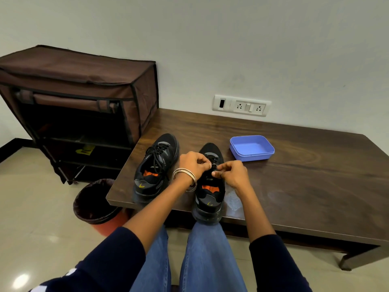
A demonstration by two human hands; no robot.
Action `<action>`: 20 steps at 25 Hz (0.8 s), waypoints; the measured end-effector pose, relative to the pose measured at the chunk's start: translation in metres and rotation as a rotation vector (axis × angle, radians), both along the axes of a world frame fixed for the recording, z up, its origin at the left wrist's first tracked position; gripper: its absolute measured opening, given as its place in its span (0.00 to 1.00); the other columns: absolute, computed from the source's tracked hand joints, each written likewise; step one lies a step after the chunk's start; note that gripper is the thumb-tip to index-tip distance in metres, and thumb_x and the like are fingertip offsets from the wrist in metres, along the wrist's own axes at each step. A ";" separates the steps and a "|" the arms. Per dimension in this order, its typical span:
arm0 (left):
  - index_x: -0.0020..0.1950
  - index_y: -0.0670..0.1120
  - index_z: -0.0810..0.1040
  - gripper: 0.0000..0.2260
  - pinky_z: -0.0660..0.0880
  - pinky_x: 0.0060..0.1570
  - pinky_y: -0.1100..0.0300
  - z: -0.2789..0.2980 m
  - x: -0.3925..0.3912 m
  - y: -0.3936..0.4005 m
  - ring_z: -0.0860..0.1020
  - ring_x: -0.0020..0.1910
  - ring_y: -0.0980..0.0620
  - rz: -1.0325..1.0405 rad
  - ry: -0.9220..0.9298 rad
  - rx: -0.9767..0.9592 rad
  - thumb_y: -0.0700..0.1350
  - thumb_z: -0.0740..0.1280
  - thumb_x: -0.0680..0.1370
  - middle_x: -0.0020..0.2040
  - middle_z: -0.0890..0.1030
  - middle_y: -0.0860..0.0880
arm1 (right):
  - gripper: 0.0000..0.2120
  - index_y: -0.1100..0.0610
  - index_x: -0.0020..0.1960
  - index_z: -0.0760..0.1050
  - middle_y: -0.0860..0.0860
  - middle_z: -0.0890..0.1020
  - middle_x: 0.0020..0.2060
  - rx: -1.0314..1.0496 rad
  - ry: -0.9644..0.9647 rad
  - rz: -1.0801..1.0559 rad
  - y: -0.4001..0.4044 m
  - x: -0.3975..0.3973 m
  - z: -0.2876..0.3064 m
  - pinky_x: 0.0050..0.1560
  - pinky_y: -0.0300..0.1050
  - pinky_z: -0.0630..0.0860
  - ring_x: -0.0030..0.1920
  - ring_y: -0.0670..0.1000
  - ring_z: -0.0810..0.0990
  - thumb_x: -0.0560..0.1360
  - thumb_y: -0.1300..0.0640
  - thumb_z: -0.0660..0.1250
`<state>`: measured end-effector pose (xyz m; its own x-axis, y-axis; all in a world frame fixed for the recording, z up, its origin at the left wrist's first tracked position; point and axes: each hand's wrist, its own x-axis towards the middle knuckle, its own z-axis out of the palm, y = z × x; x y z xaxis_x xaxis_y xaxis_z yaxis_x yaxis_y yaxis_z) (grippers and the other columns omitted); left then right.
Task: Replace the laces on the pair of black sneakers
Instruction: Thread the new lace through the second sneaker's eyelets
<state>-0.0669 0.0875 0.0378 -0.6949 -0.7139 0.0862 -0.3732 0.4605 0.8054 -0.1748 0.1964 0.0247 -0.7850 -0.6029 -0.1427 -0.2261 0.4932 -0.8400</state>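
Dark wooden low table (294,175) runs across the middle and right of the frame, against a pale wall. On its near left part stand your two black mesh sneakers with orange insoles, side by side and apart, each with its long axis running away from you, toe toward the wall and heel at the table's front edge. The left sneaker (155,167) carries a black lace (159,153) threaded up its front. The right sneaker (209,186) sits just right of centre, its heel overhanging the edge.

Your left hand (192,163) and right hand (230,173) meet close together over the right sneaker's lacing area, fingers curled and pinching its black lace (213,164) between them. Silver bangles (185,175) ring your left wrist.

Just right of the right sneaker's toe, a shallow blue plastic tray (252,147) sits on the table. At upper left stands a brown fabric shoe rack (84,98), and a lined waste bin (94,201) is on the floor below it.
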 end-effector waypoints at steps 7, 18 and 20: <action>0.43 0.51 0.86 0.05 0.78 0.43 0.59 -0.015 -0.006 0.018 0.81 0.41 0.50 0.076 -0.147 -0.057 0.47 0.70 0.72 0.38 0.84 0.49 | 0.15 0.55 0.56 0.83 0.54 0.85 0.49 0.173 0.280 0.049 0.002 0.007 -0.011 0.56 0.51 0.78 0.53 0.53 0.81 0.71 0.55 0.75; 0.45 0.50 0.84 0.07 0.75 0.39 0.56 -0.015 -0.013 0.028 0.80 0.44 0.42 0.085 -0.267 -0.185 0.48 0.67 0.73 0.42 0.83 0.45 | 0.12 0.50 0.55 0.83 0.51 0.85 0.50 0.102 0.274 -0.032 0.011 0.006 -0.012 0.57 0.49 0.78 0.54 0.52 0.81 0.72 0.54 0.74; 0.45 0.50 0.85 0.07 0.76 0.40 0.55 -0.016 -0.014 0.027 0.80 0.43 0.42 0.094 -0.237 -0.170 0.47 0.67 0.73 0.41 0.83 0.44 | 0.13 0.51 0.56 0.83 0.52 0.85 0.50 0.111 0.269 -0.002 0.009 0.005 -0.013 0.56 0.52 0.79 0.53 0.53 0.82 0.71 0.54 0.74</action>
